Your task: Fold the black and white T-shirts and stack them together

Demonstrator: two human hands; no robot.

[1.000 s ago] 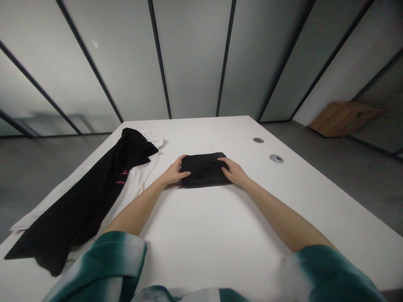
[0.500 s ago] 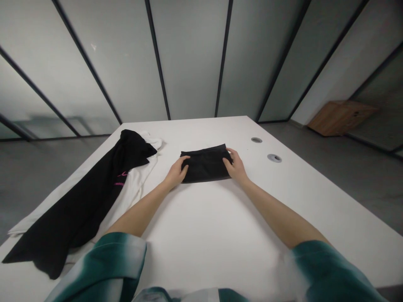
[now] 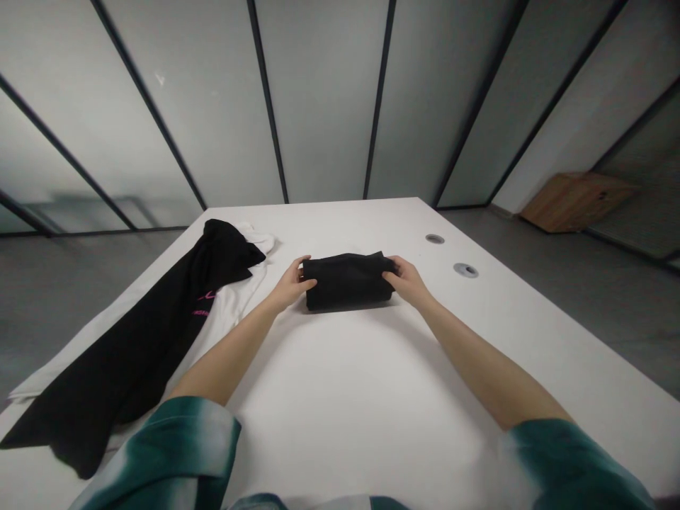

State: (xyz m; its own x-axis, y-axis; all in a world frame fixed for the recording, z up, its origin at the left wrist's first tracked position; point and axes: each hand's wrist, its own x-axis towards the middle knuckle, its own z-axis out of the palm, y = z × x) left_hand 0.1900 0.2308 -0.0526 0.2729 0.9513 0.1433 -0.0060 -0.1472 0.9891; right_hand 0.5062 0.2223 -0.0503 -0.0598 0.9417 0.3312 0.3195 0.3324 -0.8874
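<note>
A folded black garment (image 3: 348, 285) sits at the middle of the white table, its near side raised into a thick bundle. At its left end, my left hand (image 3: 292, 285) pinches the edge, thumb on the near side and fingers behind. My right hand (image 3: 408, 280) grips the right end in the same way. What kind of garment it is cannot be made out in its folded form.
On the left of the white table (image 3: 340, 397) lies a black garment with pink lettering (image 3: 154, 340), over white clothing (image 3: 234, 312). Two round grommets (image 3: 466, 270) are set in the table's right side. A wooden cabinet (image 3: 576, 202) stands on the floor beyond.
The black garment's upper part has been folded toward me, so it looks thicker and stands taller. My hands have moved slightly outward to its two ends.
</note>
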